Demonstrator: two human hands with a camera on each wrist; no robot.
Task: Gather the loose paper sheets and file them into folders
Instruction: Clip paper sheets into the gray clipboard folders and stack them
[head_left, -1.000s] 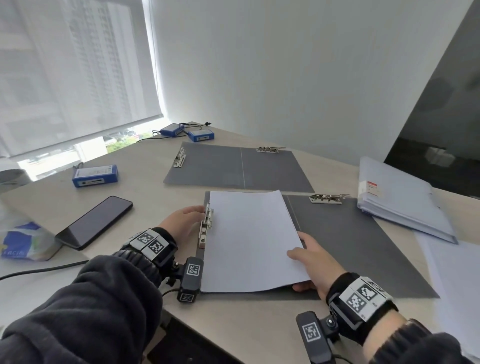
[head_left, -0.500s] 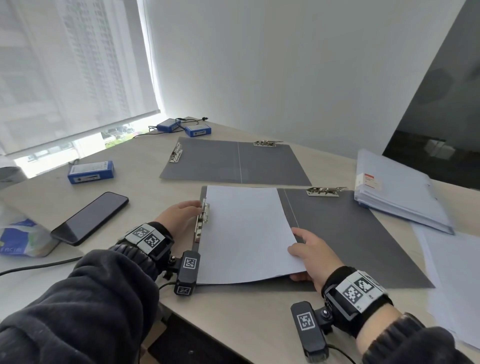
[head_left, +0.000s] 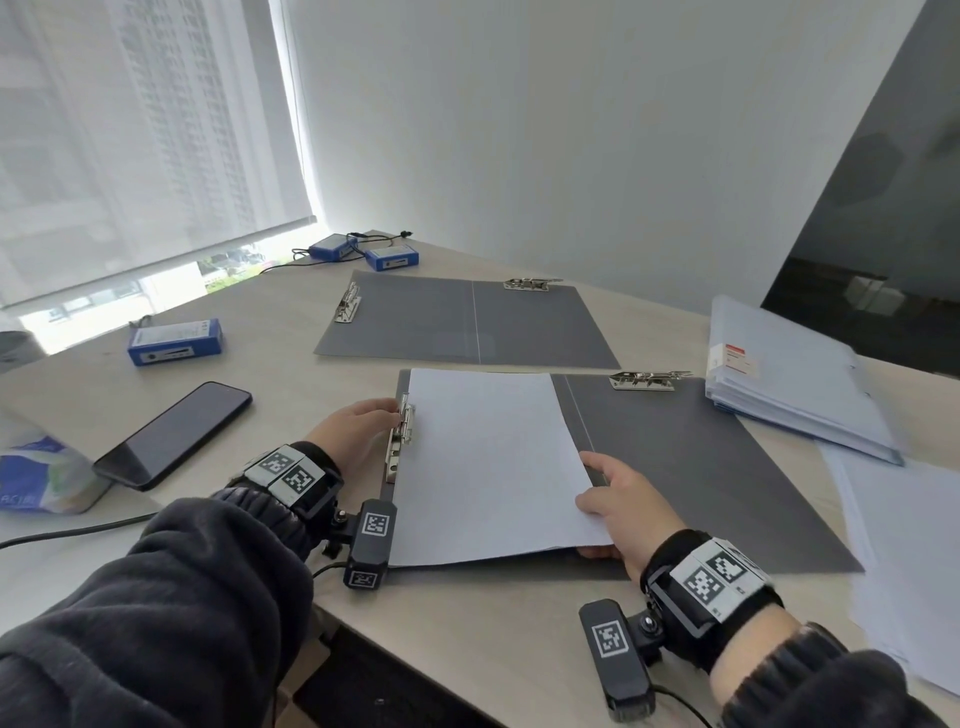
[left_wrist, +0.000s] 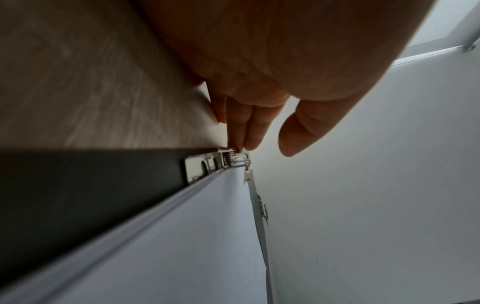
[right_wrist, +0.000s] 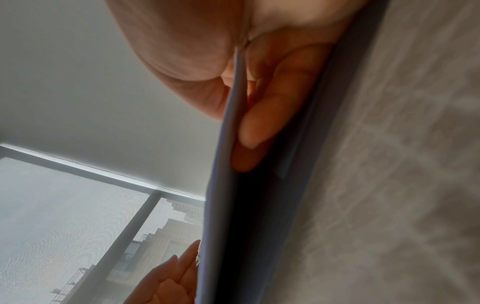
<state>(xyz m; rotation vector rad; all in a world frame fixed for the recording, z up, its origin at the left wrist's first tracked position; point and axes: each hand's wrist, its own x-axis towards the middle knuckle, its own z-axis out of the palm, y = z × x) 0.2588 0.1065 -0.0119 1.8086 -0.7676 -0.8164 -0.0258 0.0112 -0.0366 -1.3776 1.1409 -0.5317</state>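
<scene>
Dark sleeves (head_left: 156, 597), marker-tagged wristbands (head_left: 288, 473)

— How many folders lie open?
— Two: a near folder (head_left: 717, 467) and a far folder (head_left: 415, 322).
— Metal clips?
— Four, two in each folder.
— Blue boxes?
— Three: one box (head_left: 175, 341) by the phone (head_left: 174, 435), two by the window.
— Phones?
— One.
— Paper?
— One held stack (head_left: 493, 462), one thick bundle (head_left: 795, 374), and loose sheets (head_left: 904, 561) whose number I cannot tell.
— Hands?
— Two.

folders (head_left: 701, 467) – dark grey | sheets (head_left: 488, 462) – white | boxes (head_left: 175, 341) – blue
</scene>
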